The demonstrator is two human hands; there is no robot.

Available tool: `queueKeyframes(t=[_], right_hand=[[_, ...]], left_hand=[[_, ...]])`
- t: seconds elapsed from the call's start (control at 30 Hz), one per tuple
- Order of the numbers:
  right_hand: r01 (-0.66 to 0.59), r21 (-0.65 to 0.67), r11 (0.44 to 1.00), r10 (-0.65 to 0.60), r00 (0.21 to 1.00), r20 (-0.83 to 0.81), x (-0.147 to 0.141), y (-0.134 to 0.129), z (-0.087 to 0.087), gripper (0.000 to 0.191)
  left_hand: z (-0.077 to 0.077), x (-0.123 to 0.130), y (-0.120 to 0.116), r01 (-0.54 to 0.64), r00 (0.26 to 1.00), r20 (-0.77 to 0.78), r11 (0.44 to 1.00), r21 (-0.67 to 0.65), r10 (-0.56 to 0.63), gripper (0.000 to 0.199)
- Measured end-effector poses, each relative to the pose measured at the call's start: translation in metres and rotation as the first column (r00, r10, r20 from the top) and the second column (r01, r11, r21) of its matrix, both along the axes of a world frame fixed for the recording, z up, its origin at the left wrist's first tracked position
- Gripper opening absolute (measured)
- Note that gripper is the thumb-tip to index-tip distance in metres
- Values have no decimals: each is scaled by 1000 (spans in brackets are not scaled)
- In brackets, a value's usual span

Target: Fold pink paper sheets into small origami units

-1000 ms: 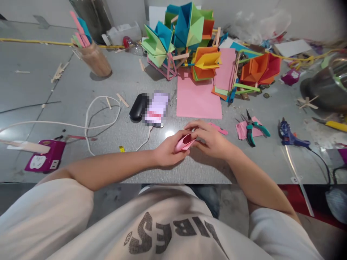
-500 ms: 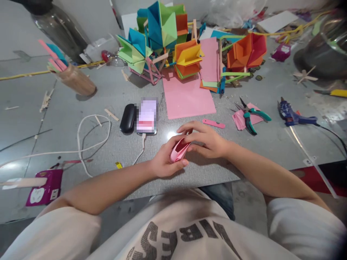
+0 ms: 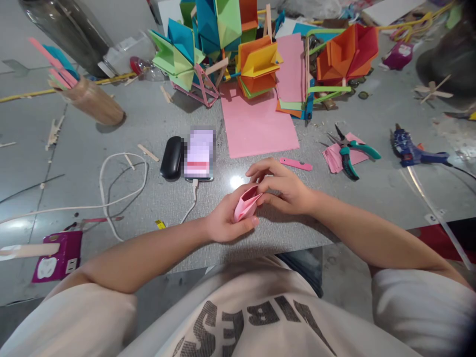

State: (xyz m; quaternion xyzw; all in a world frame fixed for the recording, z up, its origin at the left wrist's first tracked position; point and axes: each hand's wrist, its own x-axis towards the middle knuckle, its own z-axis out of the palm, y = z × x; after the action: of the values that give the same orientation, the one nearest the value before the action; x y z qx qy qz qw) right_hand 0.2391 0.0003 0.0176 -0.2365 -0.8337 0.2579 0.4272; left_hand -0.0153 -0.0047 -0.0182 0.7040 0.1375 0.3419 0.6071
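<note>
A folded pink paper piece [image 3: 245, 207], its top opening showing a darker inside, is held low over the front of the table. My left hand [image 3: 227, 218] is wrapped around it, with the thumb along its near side. At its right edge, the thumb and fingers of my right hand [image 3: 284, 191] pinch the paper. Just beyond my hands are a large pink paper sheet [image 3: 260, 129] and a pink cutter [image 3: 296, 163].
A phone [image 3: 200, 153] on a white cable lies beside a black case [image 3: 172, 157]. Pliers [image 3: 347, 153] rest on pink paper pieces, left of a blue glue gun [image 3: 412, 148]. Colourful folded-paper models [image 3: 219, 37] stand at the back. A wooden cup [image 3: 94, 101] holds paper strips.
The view has shifted slightly, so the table's far items sit a little higher. My right fingers have closed in on the paper's right edge; my left hand keeps its hold.
</note>
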Motion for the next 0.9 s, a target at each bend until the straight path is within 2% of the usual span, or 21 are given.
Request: queueKeyframes(t=[0.1, 0.2, 0.27, 0.43, 0.67, 0.77, 0.9], right_hand=[[20, -21, 1000, -21, 998, -60, -1, 1, -2, 16], [44, -47, 998, -50, 992, -117, 0, 4, -2, 33], [52, -35, 998, -56, 993, -108, 0, 5, -2, 36], [87, 10, 996, -86, 993, -77, -1, 3, -3, 29], [114, -13, 993, -114, 977, -178, -9, 0, -3, 25], [137, -35, 990, -141, 968, -206, -12, -1, -3, 25], [102, -129, 986, -126, 974, -190, -15, -2, -4, 24]], left_hand=[[-2, -1, -1, 34, 999, 3, 998, -58, -33, 60], [-3, -2, -3, 54, 999, 12, 994, -98, -53, 65], [-3, -2, -3, 34, 999, 28, 997, -64, -32, 64], [-3, -1, -2, -89, 996, 7, 993, 79, 89, 59], [-9, -2, -4, -114, 993, 10, 993, 31, 114, 79], [-4, -2, -4, -136, 990, -21, 989, 54, 137, 81], [5, -2, -4, -197, 979, -42, 976, 95, 202, 85]])
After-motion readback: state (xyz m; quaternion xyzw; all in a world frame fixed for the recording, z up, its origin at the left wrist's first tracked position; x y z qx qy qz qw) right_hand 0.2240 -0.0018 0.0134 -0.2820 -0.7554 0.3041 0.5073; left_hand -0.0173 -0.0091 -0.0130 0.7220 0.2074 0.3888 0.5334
